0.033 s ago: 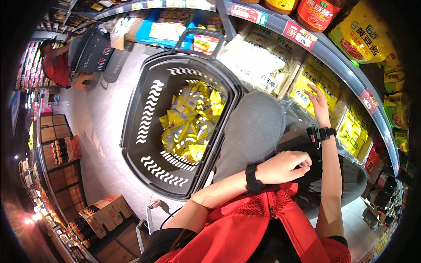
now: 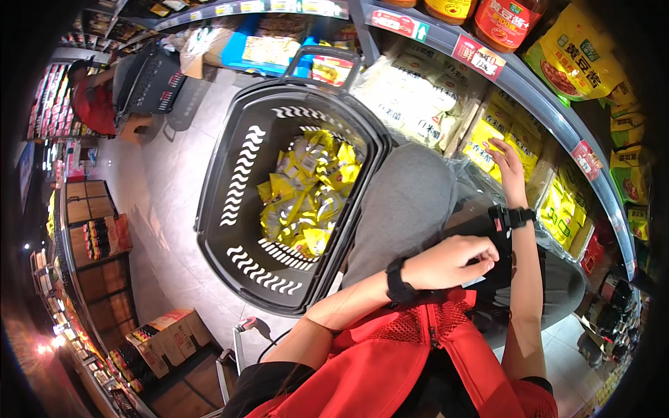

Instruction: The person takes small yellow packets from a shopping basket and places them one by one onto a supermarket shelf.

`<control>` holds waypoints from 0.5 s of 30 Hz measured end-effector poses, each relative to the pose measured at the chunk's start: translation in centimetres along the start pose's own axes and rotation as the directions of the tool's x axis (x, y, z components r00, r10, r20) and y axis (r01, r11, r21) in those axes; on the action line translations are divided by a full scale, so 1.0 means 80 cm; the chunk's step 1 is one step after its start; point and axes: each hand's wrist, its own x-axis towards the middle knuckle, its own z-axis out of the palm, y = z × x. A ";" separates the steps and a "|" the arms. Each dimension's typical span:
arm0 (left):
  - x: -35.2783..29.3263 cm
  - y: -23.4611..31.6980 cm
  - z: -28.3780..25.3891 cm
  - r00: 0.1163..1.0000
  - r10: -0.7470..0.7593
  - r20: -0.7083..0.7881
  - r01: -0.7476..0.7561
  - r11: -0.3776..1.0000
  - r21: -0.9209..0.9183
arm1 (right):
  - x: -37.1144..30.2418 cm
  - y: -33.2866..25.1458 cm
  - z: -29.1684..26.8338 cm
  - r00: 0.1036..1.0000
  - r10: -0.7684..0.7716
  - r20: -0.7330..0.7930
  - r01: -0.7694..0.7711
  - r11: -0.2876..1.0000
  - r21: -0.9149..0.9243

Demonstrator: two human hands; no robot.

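My left hand (image 2: 446, 263) hangs over my lap, its fingers loosely curled and its thumb a little apart; nothing shows inside it. Just below its fingers is a small pale patch that I cannot make out. My right hand (image 2: 509, 169) reaches to the shelf with its fingers outstretched, at the front of a box of yellow pouches (image 2: 479, 144). Its fingertips are over the pouches; I cannot tell whether they touch. Left of my grey-trousered knee, a dark shopping basket (image 2: 233, 254) holds many yellow and silver pouches (image 2: 301, 182).
White pouches (image 2: 401, 104) fill the box beside the yellow ones, and brighter yellow-green packs (image 2: 561, 212) lie on the other side. A shelf edge (image 2: 536, 90) curves above, carrying jars (image 2: 507, 24). A carton (image 2: 174, 341) stands lower left. Far left, a person in red (image 2: 94, 97) is beside another basket (image 2: 148, 82).
My left thumb stands slightly farther from the fingers, and the pale patch below them now shows. My right fingers have lowered slightly. The whole view has shifted a little.
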 end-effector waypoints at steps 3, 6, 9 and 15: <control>-0.046 0.014 -0.024 0.976 -0.010 -0.218 -0.048 0.964 -0.262 | -0.054 -0.014 0.024 0.996 0.087 -0.024 -0.081 0.978 0.192; -0.085 0.022 -0.073 0.919 -0.089 -0.383 -0.038 0.950 -0.311 | -0.104 -0.025 0.043 0.983 0.114 -0.146 -0.072 0.962 0.262; -0.121 -0.004 -0.127 0.705 -0.059 -0.707 0.166 0.982 0.084 | -0.141 -0.002 0.047 0.935 0.239 -0.263 -0.099 0.886 0.453; -0.264 -0.171 -0.264 0.587 -0.422 -0.691 0.734 -0.082 0.674 | -0.175 0.044 0.049 0.820 0.479 -0.312 -0.244 0.787 0.567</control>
